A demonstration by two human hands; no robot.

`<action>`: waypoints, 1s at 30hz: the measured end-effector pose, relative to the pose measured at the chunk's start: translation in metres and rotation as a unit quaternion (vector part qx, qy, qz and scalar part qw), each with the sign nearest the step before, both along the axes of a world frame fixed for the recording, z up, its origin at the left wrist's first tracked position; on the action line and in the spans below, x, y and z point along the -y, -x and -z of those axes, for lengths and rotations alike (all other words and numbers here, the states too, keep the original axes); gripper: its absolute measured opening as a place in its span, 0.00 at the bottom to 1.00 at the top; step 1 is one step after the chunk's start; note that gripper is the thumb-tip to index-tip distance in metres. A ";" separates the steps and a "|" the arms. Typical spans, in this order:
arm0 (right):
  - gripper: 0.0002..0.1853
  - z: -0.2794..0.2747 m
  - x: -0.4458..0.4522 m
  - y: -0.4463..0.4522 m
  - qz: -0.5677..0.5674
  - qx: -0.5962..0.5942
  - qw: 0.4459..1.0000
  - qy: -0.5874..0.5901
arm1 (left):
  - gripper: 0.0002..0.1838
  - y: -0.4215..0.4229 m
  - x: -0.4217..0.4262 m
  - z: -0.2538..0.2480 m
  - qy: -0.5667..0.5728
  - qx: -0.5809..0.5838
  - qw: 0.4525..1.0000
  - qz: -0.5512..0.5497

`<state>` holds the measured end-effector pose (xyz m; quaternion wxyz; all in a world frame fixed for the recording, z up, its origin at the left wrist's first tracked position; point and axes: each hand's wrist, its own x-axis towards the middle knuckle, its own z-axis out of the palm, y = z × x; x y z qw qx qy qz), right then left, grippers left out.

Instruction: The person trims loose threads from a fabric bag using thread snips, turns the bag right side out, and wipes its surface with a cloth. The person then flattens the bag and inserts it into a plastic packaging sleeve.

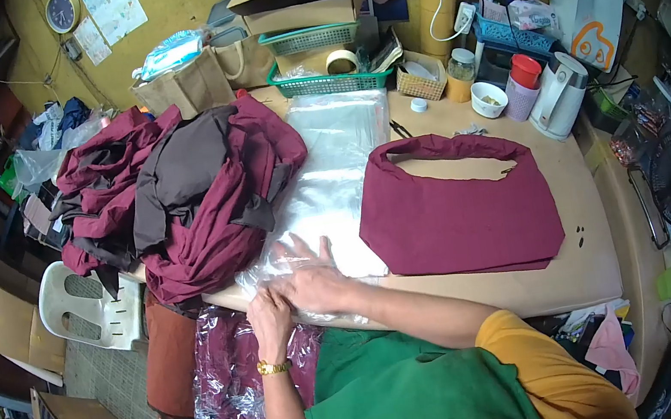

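Note:
Clear plastic bags (pixel 319 186) lie in a flat stack at the middle of the table. My right hand (pixel 317 286) is spread on the near left part of the stack, its fingers apart on the plastic. Close beside it, my left hand (pixel 269 313), with a gold watch on the wrist, has its fingers pinched together at the edge of the plastic. A maroon shoulder bag (pixel 463 221) lies flat to the right of the stack. To the left is a big heap of maroon and dark fabric (pixel 185 188).
Plastic-wrapped maroon items (pixel 242 371) sit below the table's front edge. Green baskets (pixel 325 83), a small bowl (pixel 489 100), a lilac cup (pixel 520 98) and a white kettle (pixel 560 98) line the back. A white plastic chair (pixel 90 307) stands at the left.

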<state>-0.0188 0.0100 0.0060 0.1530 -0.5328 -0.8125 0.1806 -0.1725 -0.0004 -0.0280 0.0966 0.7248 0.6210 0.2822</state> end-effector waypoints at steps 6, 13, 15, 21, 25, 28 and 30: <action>0.26 -0.002 -0.006 -0.025 -0.014 0.020 0.999 0.044 | 0.12 0.010 0.030 -0.044 0.117 0.147 0.979 0.082; 0.29 -0.012 -0.023 -0.032 -0.035 0.065 0.992 0.107 | 0.11 0.102 0.099 -0.125 -0.142 0.530 0.834 -0.066; 0.27 -0.002 -0.028 -0.024 -0.015 0.087 0.993 0.080 | 0.23 0.171 0.120 -0.142 -0.351 0.475 0.806 -0.034; 0.25 -0.023 -0.008 -0.024 -0.035 0.074 0.993 0.089 | 0.08 0.205 0.147 -0.191 -0.606 0.061 0.728 -0.315; 0.27 -0.042 0.033 -0.035 -0.147 -0.341 0.910 0.185 | 0.13 0.081 0.102 -0.129 -0.432 -0.038 0.901 -0.017; 0.22 -0.047 0.057 -0.069 -0.139 -0.504 0.809 0.268 | 0.12 -0.041 0.093 -0.120 0.021 0.064 0.980 0.186; 0.18 -0.038 0.067 -0.090 -0.109 -0.515 0.804 0.278 | 0.08 -0.084 0.096 -0.082 0.049 0.099 0.968 0.226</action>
